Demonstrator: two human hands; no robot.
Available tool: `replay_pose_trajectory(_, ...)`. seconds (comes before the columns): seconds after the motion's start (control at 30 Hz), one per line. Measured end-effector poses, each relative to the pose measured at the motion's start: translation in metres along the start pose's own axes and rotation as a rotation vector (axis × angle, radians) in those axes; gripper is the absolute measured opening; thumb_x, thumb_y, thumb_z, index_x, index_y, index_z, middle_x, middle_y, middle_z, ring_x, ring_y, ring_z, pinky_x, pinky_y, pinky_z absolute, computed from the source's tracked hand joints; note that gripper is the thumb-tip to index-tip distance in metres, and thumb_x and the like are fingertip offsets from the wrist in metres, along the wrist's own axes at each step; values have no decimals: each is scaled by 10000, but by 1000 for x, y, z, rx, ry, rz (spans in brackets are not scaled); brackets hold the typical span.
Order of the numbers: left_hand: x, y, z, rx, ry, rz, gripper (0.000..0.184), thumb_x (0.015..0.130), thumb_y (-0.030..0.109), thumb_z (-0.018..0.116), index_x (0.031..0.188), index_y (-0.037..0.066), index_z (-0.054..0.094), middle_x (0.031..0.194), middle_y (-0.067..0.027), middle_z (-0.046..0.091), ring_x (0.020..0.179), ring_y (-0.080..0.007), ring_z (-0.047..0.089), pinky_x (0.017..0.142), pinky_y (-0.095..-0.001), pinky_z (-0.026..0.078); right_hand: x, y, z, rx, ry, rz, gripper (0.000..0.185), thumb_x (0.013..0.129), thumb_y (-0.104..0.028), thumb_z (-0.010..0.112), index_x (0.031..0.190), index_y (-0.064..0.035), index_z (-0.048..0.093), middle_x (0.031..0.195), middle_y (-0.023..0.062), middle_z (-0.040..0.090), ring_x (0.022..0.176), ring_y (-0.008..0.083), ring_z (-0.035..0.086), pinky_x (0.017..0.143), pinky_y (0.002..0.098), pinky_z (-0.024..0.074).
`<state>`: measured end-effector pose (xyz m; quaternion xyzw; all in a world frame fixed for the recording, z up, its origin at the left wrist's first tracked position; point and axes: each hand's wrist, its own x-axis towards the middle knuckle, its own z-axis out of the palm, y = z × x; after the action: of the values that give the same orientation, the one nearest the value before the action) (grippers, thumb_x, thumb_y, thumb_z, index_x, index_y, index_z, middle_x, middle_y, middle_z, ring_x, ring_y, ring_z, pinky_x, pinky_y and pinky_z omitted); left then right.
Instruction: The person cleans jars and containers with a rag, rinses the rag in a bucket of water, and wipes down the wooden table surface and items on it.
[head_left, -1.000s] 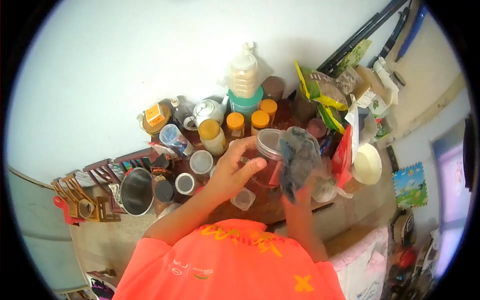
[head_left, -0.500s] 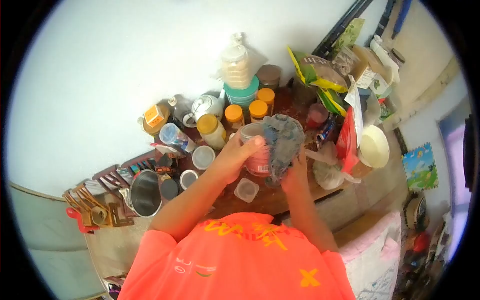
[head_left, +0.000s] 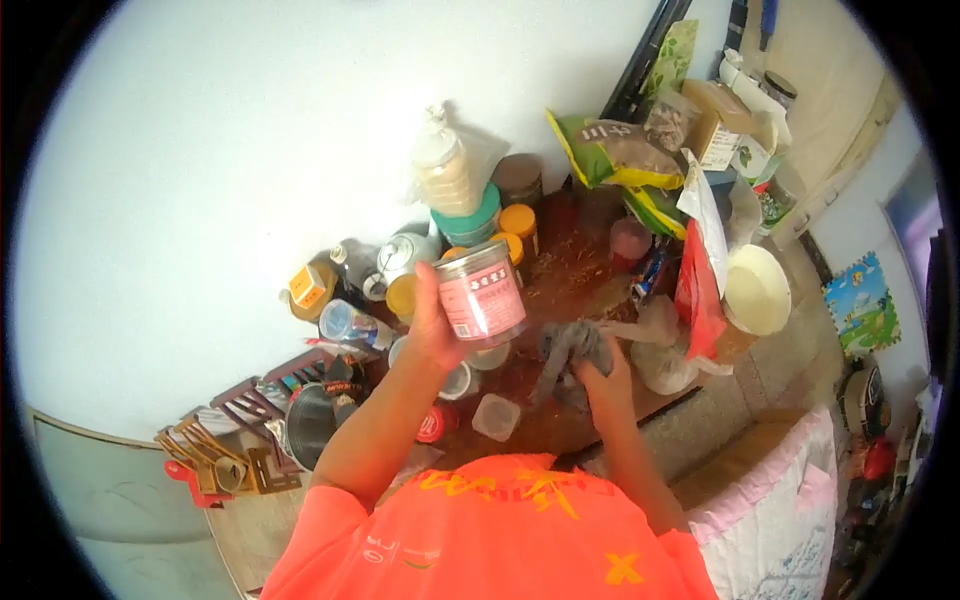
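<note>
While our left hand (head_left: 436, 336) grasps a jar with a pink label (head_left: 484, 300) by its side, our right hand (head_left: 610, 384) clutches a crumpled grey cloth (head_left: 574, 350) just beside it. We have the jar raised over the desk (head_left: 572, 240), slightly tilted, with its printed label turned toward us; our left thumb lies along its side, and most of the other fingers are hidden behind it. We cannot tell whether a lid sits on its rim. The cloth is bunched in our right hand, its loose part hanging down, and it appears to stand apart from the jar. As we judge it, the step in hand is holding this one jar up in view, with the cloth ready in the other hand. Any next move calls for a firm left grasp and room to turn the jar, since the orange-lidded jars (head_left: 519, 222) stand close behind it. Below it, nearer to us, a small clear container (head_left: 496, 417) and a red lid (head_left: 432, 424) lie on the desk, so lowering the jar would call for care around them. Beyond our right hand sits a knotted plastic bag (head_left: 662, 368), which the cloth could snag.
</note>
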<state>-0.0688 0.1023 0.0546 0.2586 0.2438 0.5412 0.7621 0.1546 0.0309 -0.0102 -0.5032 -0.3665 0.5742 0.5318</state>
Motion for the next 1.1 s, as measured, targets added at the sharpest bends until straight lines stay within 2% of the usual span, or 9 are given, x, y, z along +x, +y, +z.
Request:
replay_pose_trajectory(0.13, 44, 7, 0, 568, -5, 272, 880, 848, 765, 418, 1380, 65, 421, 1320, -127, 546, 1194, -265, 548, 999, -449, 449, -3, 23, -20, -93, 8, 6, 450, 804, -108, 669, 1231, -31, 548, 1098, 83, 617, 1008, 171, 577, 902, 314, 460)
replay_pose_trajectory(0.2, 58, 15, 19, 419, 175, 228, 863, 853, 750, 437, 1388, 74, 418, 1319, -136, 547, 1197, -270, 546, 1030, -451, 426, -6, 24, -21, -2, 52, 100, 462, 804, -110, 679, 1238, -29, 543, 1106, 90, 616, 1014, 181, 580, 901, 325, 465)
replay_pose_trajectory(0.27, 64, 29, 37, 307, 161, 117, 778, 883, 681, 489, 1347, 57, 456, 1286, -127, 560, 1181, -294, 548, 1029, -488, 420, -7, 25, -23, 89, 88, 186, 474, 804, -112, 688, 1245, -27, 538, 1114, 98, 616, 1019, 192, 583, 900, 335, 470)
replay_pose_trajectory(0.57, 76, 29, 60, -311, 111, -66, 912, 761, 803, 525, 1290, 60, 506, 1162, -228, 573, 1043, -373, 577, 816, -494, 516, -3, 30, -37, 181, 11, 198, 458, 816, -82, 681, 1243, -13, 530, 1145, 99, 606, 1044, 206, 583, 908, 340, 470)
replay_pose_trajectory(0.77, 86, 22, 59, -104, 220, -4, 968, 736, 857, 467, 1306, 75, 488, 1167, -231, 573, 995, -319, 600, 643, -388, 519, 1, 42, -46, 37, 36, 161, 457, 813, -70, 660, 1241, 13, 525, 1119, 94, 609, 1030, 196, 569, 904, 323, 455)
replay_pose_trajectory(0.9, 93, 21, 47, -55, 138, -40, 961, 746, 860, 438, 1308, 82, 486, 1178, -197, 583, 993, -291, 608, 646, -382, 533, 0, 44, -49, 21, 20, 146, 474, 803, -91, 678, 1242, 6, 529, 1130, 99, 608, 1033, 196, 571, 917, 323, 449)
replay_pose_trajectory(1.0, 102, 19, 45, 3, 140, 41, 893, 775, 806, 493, 1316, 96, 478, 1217, -153, 580, 994, -272, 610, 718, -389, 544, -3, 35, -50, -7, 37, 184, 483, 800, -101, 685, 1243, 10, 529, 1134, 102, 610, 1038, 195, 574, 926, 325, 448)
replay_pose_trajectory(1.07, 117, 22, 39, 409, 76, 283, 711, 890, 598, 569, 1324, 52, 432, 1240, -122, 548, 1109, -250, 561, 906, -429, 514, -3, 36, -52, -6, 49, 208, 488, 801, -104, 685, 1247, 13, 525, 1130, 101, 611, 1033, 196, 575, 924, 326, 449)
replay_pose_trajectory(1.1, 119, 24, 40, 531, 232, 330, 665, 860, 446, 695, 1279, 10, 417, 1170, -128, 554, 1021, -236, 591, 830, -371, 537, -3, 44, -54, 31, 40, 207, 493, 804, -111, 685, 1253, 12, 521, 1135, 106, 607, 1040, 201, 571, 925, 331, 447)
